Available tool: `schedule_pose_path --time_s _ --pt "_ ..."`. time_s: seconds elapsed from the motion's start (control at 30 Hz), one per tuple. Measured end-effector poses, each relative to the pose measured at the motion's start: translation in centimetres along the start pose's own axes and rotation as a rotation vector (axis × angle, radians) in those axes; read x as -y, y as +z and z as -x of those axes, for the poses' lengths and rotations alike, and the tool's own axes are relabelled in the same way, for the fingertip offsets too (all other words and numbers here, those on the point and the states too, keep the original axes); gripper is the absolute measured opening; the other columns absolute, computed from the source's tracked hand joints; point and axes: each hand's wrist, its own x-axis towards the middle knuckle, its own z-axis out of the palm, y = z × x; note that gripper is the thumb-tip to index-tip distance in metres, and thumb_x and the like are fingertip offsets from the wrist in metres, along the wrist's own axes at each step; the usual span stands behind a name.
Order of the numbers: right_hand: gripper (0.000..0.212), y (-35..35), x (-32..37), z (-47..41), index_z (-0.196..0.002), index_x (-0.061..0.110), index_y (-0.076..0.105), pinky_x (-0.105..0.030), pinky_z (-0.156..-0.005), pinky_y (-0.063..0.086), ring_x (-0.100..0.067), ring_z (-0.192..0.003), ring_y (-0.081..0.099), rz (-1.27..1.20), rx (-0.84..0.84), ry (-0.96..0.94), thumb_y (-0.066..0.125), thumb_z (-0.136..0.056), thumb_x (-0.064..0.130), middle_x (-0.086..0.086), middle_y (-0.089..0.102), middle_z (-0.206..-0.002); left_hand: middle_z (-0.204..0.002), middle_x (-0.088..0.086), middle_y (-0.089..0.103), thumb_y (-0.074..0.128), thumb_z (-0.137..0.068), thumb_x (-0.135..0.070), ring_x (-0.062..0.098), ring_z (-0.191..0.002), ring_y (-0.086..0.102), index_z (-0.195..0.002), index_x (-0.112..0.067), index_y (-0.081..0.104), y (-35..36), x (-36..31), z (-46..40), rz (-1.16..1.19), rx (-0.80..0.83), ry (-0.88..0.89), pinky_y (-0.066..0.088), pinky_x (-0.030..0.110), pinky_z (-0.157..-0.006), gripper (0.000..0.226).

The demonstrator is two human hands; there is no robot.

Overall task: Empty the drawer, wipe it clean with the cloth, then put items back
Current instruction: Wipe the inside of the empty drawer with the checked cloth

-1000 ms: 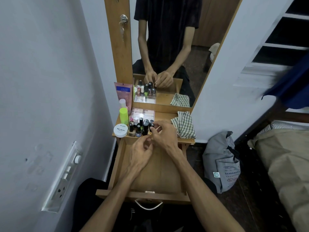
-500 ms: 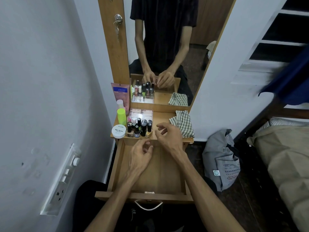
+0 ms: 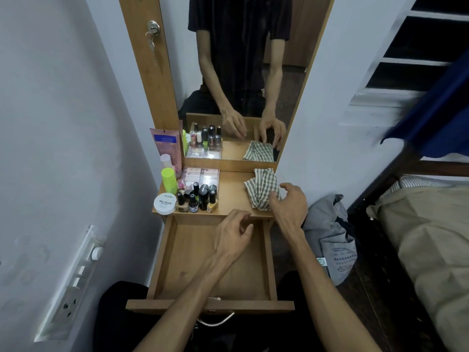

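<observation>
Right hand (image 3: 289,203), fingers spread, touches the checked cloth (image 3: 262,188); left hand (image 3: 234,233) hovers loosely curled, holding nothing, over the open drawer (image 3: 182,262).

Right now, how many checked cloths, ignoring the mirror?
1: the checked cloth lies on the shelf's right side, beside the right hand. Part of the drawer floor is hidden.

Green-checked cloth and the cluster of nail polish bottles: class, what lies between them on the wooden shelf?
Only bare wooden shelf between the green-checked cloth and nail polish bottles, in the head view.
</observation>
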Motion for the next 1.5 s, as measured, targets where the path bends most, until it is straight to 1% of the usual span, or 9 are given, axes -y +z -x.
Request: schedule_pose_path --time_s 0.13,0.3,0.5,0.67,0.8,1.13,1.33,1.43,1.5 --pt "0.050 -0.1 -0.2 -0.3 -0.133 0.009 0.061 -0.032 -0.079 0.049 -0.028 -0.106 0.067 -0.019 0.155 0.087 0.067 -0.088 0.030 -0.013 0.070 -0.121 -0.127 -0.005 0.058 0.069 -0.086 -0.027 0.010 -0.108 0.058 -0.128 -0.020 0.060 1.1 -1.0 -2.3 -0.176 0.002 0.134 0.054 0.028 -0.084 0.044" --pt "0.040 -0.6 -0.5 0.4 -0.124 0.010 0.063 -0.011 -0.052 0.034 0.003 -0.064 0.053 -0.127 0.205 0.133 0.072 -0.087 0.022 0.009 0.064 -0.079 -0.137 0.003 0.052 0.075 -0.079 -0.023 0.018 -0.122 0.052 -0.134 -0.016 0.054 1.7 -1.6 -3.7 -0.288 0.084 0.209 0.055 0.034 -0.094 0.059" --pt "0.042 -0.9 -1.6 2.4 -0.111 0.016 0.073 -0.036 -0.078 0.061 -0.016 -0.086 0.073 -0.486 0.335 0.388 0.079 -0.071 0.027 0.000 0.077 -0.093 -0.125 0.001 0.060 0.075 -0.076 -0.024 0.017 -0.110 0.058 -0.124 -0.016 0.062 1.4 -1.3 -1.0 -0.246 0.047 0.199 0.056 0.034 -0.084 0.051" --pt "0.007 -1.9 -1.5 5.5 -0.084 0.009 0.074 -0.019 -0.047 0.048 -0.010 -0.059 0.068 -0.758 0.413 0.500 0.070 -0.090 0.009 -0.004 0.073 -0.074 -0.108 -0.005 0.066 0.062 -0.079 -0.029 0.013 -0.095 0.062 -0.108 -0.016 0.070 0.3 -1.7 2.2 -0.139 -0.058 0.224 0.056 0.032 -0.073 0.033" --pt "0.018 -2.5 -1.0 7.0 -0.094 0.008 0.071 -0.023 -0.048 0.051 -0.012 -0.055 0.068 -0.754 0.495 0.582 0.075 -0.091 0.025 -0.005 0.074 -0.073 -0.105 -0.002 0.067 0.070 -0.080 -0.019 0.014 -0.092 0.062 -0.105 -0.011 0.073 -1.3 -1.4 4.4 -0.081 -0.111 0.290 0.055 0.033 -0.073 0.026" --pt "0.030 -1.1 -1.6 10.4 -0.110 0.004 0.070 -0.028 -0.057 0.058 -0.019 -0.071 0.077 -0.712 0.685 0.760 0.077 -0.083 0.012 -0.011 0.080 -0.089 -0.104 -0.010 0.066 0.072 -0.074 -0.008 0.007 -0.095 0.063 -0.101 -0.017 0.075 -4.6 2.2 8.4 -0.035 0.019 0.294 0.054 0.027 -0.078 0.028" --pt "0.022 1.8 -1.4 12.6 -0.105 0.012 0.072 -0.027 -0.055 0.060 -0.018 -0.071 0.077 -0.699 0.375 0.767 0.077 -0.084 0.011 -0.008 0.078 -0.091 -0.120 -0.009 0.062 0.064 -0.071 -0.004 0.009 -0.112 0.057 -0.111 -0.023 0.072 -5.8 5.1 8.9 -0.187 0.233 0.050 0.049 0.030 -0.095 0.044" --pt "0.026 3.1 -0.8 13.0 -0.103 0.023 0.070 -0.033 -0.076 0.062 -0.016 -0.075 0.075 -0.515 0.179 0.653 0.078 -0.079 0.023 0.001 0.077 -0.095 -0.114 -0.003 0.065 0.067 -0.073 -0.003 0.018 -0.106 0.060 -0.104 -0.016 0.075 -6.7 6.2 8.3 -0.265 0.064 0.003 0.050 0.032 -0.090 0.035" --pt "0.027 3.4 0.0 13.1 -0.106 0.019 0.068 -0.027 -0.086 0.050 -0.016 -0.086 0.066 -0.384 0.123 0.570 0.077 -0.081 0.024 0.005 0.071 -0.096 -0.107 0.001 0.067 0.069 -0.073 -0.004 0.021 -0.099 0.061 -0.100 -0.013 0.075 -7.5 6.8 7.5 -0.320 -0.092 -0.040 0.053 0.038 -0.086 0.029"
